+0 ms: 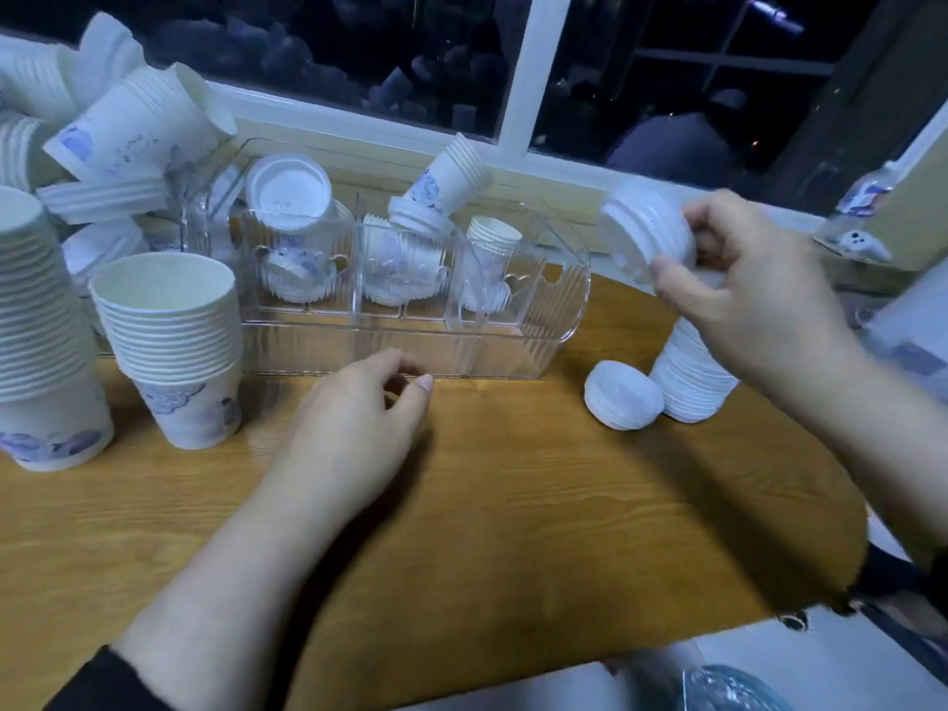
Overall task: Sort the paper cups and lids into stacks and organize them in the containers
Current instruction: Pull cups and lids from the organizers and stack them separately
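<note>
Right hand pinches a small stack of white plastic lids, raised above the tall white lid stack on the wooden table. Left hand hovers by the clear plastic divided container, fingers loosely curled, apparently empty. Nested floral paper cups stand left of it.
</note>
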Action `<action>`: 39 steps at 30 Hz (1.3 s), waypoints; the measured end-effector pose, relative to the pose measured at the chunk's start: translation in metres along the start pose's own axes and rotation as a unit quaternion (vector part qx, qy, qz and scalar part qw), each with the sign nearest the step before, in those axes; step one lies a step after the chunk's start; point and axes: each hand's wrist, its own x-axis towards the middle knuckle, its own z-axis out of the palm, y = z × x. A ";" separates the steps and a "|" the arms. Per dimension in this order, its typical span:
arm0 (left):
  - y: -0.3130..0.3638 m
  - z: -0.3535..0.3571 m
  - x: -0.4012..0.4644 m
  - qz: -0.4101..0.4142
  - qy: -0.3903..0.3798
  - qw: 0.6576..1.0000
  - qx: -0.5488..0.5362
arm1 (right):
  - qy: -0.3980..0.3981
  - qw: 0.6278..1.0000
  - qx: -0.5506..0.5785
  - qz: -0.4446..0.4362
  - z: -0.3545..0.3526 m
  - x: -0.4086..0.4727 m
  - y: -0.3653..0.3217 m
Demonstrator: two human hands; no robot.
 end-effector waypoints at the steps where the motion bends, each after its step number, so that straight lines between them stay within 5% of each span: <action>1: 0.001 0.002 -0.001 0.005 -0.010 1.000 0.013 | -0.011 1.000 0.002 0.012 0.003 -0.017 0.009; 10: -0.001 0.016 -0.008 0.064 -0.118 0.983 0.127 | -0.141 0.981 -0.123 0.056 0.048 -0.067 0.070; 29: -0.007 0.018 -0.004 0.094 -0.112 0.981 0.126 | -0.227 0.952 -0.202 0.032 0.064 -0.061 0.073; 39: -0.004 0.013 -0.006 0.074 -0.097 0.989 0.078 | -0.249 0.956 -0.151 0.038 0.054 -0.061 0.070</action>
